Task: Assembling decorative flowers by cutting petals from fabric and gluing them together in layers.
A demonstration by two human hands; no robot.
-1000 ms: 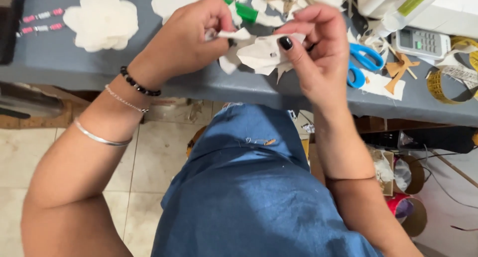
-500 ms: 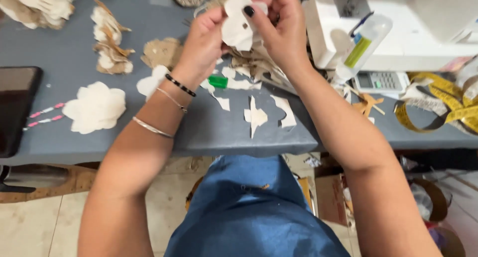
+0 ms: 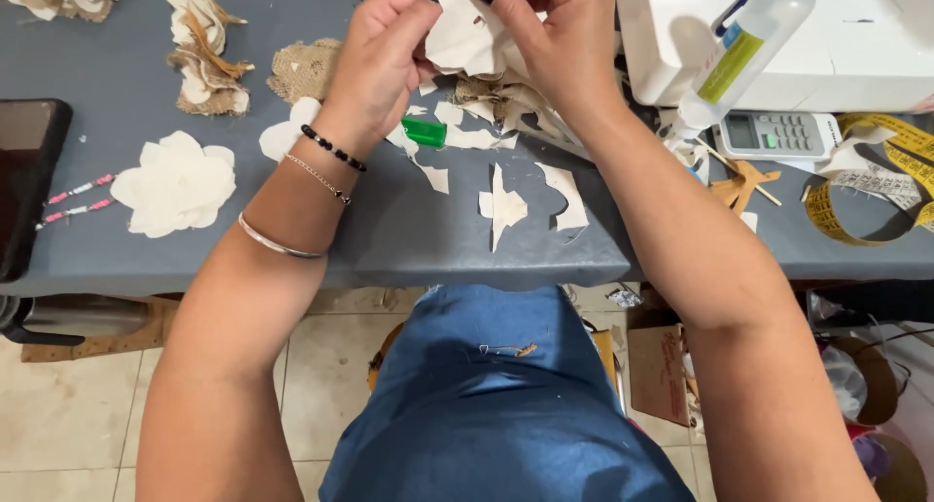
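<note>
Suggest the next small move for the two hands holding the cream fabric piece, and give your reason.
Probably lower the cream fabric piece toward the table: both the left hand and right hand pinch it high at the frame's top edge, partly out of view.

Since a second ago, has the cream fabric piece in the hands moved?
Yes. The cream fabric piece, pinched by the left hand and right hand, has gone from the near table edge toward the white machine.

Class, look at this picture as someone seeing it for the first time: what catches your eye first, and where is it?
Both hands meet at the top centre: the left hand and the right hand pinch a cream fabric piece between them. Below them, fabric scraps lie scattered on the grey table. At left lies a finished cream fabric flower.
</note>
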